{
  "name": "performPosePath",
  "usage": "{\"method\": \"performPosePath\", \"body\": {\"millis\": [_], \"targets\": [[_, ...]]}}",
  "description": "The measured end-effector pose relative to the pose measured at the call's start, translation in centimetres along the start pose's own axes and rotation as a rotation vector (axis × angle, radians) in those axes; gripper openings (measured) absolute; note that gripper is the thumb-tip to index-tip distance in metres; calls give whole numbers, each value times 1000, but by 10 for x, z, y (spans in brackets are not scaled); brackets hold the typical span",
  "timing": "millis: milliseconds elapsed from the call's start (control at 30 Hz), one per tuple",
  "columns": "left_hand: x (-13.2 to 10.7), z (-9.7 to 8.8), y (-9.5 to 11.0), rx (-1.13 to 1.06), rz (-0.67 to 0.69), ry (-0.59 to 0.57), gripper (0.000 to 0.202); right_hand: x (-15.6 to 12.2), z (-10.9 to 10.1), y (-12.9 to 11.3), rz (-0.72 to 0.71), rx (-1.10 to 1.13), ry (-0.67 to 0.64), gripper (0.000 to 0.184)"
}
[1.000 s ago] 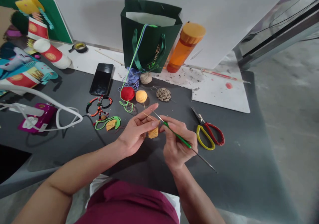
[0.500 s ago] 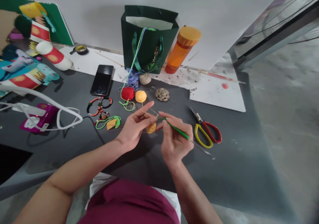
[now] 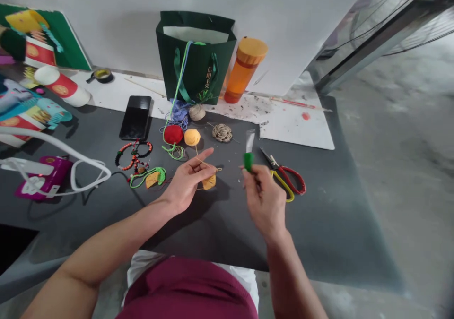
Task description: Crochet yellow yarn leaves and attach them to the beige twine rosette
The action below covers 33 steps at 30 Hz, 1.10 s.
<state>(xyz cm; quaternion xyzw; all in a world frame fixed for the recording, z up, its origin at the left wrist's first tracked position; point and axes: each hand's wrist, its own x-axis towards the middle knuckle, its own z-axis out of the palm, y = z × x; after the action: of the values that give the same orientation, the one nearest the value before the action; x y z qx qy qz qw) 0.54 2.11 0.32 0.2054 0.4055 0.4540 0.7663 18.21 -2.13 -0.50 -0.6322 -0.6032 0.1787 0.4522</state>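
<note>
Yellow crochet piece (image 3: 209, 182) is pinched between the thumb and fingers of the left hand (image 3: 185, 183), held above the dark table (image 3: 336, 219), its strand being led from the yellow yarn ball (image 3: 192, 137). The green-handled crochet hook (image 3: 248, 160) is gripped in the closed right hand (image 3: 266, 197), apart from the piece, its shaft blurred. The scissors (image 3: 283, 171) are partly covered by that hand.

I wear a maroon top (image 3: 187, 293) at six o'clock, creased across the front, with white cloth (image 3: 142, 264) peeking out at its ten and two. My left hand (image 3: 189, 182) and right hand (image 3: 267, 201) are bare, like both forearms (image 3: 131, 234).
</note>
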Motion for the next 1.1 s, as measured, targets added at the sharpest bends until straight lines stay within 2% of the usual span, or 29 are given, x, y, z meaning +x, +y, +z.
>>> {"method": "performPosePath", "body": {"millis": [67,167,233,300,367,433,500,567,633,733,833,933,1033,1100], "targets": [[1,0,2,0,0,11,55,-8,-2,8,-70,-171,-100,13],[1,1,3,4,15,28,54,-22,1,22,-176,-320,-148,17],[2,1,2,16,18,37,53,-26,2,31,-196,-381,-171,18],[2,0,1,32,20,28,54,-25,-5,41,-209,-382,-175,20],[3,-1,1,38,17,11,57,-19,-22,53,-233,-414,-83,22],[3,-1,1,37,12,-2,58,-10,-45,69,-168,-585,-17,26],[2,-2,1,30,14,-8,56,-3,-67,85,-90,-709,-79,35],[2,-1,2,18,14,-4,52,3,-81,96,-55,-724,-201,38],[2,0,2,8,2,8,51,6,-86,99,-26,-712,-261,43],[2,1,2,17,-14,27,51,13,-83,97,35,-740,-276,51],[4,1,1,33,-10,28,51,23,-82,94,83,-689,-303,59],[5,0,0,37,-7,29,50,28,-90,89,152,-500,-295,66],[4,0,0,19,-9,23,49,19,-94,75,268,-131,-214,66],[4,-1,1,-1,-15,6,48,5,-88,60,352,203,-253,68]]}}
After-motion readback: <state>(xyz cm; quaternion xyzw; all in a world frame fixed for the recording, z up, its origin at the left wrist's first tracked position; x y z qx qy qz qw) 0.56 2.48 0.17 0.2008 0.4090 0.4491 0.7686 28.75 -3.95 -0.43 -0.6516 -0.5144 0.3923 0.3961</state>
